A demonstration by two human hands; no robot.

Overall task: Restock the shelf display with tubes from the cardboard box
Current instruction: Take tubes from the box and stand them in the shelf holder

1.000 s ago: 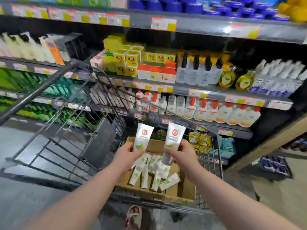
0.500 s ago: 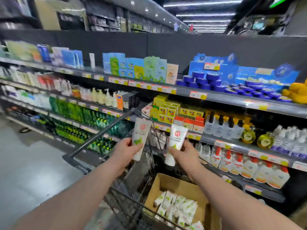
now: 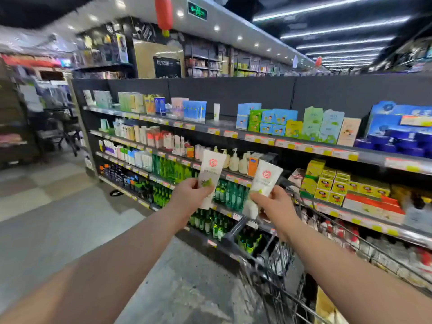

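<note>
two white tubes are held up in front of the shelf display (image 3: 233,133), one per hand. the left hand (image 3: 190,195) has its fingers (image 3: 187,187) curled round the lower part of the left tube (image 3: 211,166). that tube's flat sealed end, with a red round mark, rises above the fingers and tilts a little to the right, and its cap end pokes out just below them. the right hand (image 3: 274,205) grips the right tube (image 3: 266,175) the same way, fingers (image 3: 258,198) and thumb wrapped round its lower half. its red mark sits above the fingers and its white cap end below and to the left of them. the two tubes are apart, not touching, the left one slightly higher. behind the left fingers sit rows of green bottles (image 3: 173,170); beyond the right fingers are yellow cartons (image 3: 332,183). a wire cart (image 3: 275,265) stands below and to the right of the right fingers, against the shelves. a corner of the cardboard box (image 3: 326,308) shows inside it, well below both hands. high above the left fingers, a lone white tube (image 3: 216,111) stands upright on the top shelf.
</note>
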